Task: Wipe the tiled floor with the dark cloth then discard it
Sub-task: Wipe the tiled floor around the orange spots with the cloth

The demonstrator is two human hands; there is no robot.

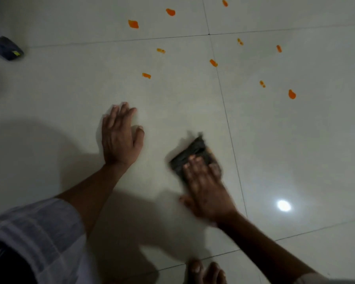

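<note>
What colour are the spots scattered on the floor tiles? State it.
Orange spots, clearest in the head view.

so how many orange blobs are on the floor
11: five left of the long grout line, six right plus a smear beside the dark cloth. More may lie beneath.

Pretty dim in here. The floor [295, 140] is big glossy off-white tiles with thin dark grout lines [228, 128] crossing at angles. It's shiny enough that one ceiling light shows up as a bright round glare spot [284, 205] on the right. Big soft shadows [39, 150] spread over the lower left tiles. Small orange blobs [133, 24] are scattered all across the far tiles, well apart from each other. Up in the top left corner there's some dark blue object [7, 48] with a tiny yellow mark, too blurry to identify.
</note>
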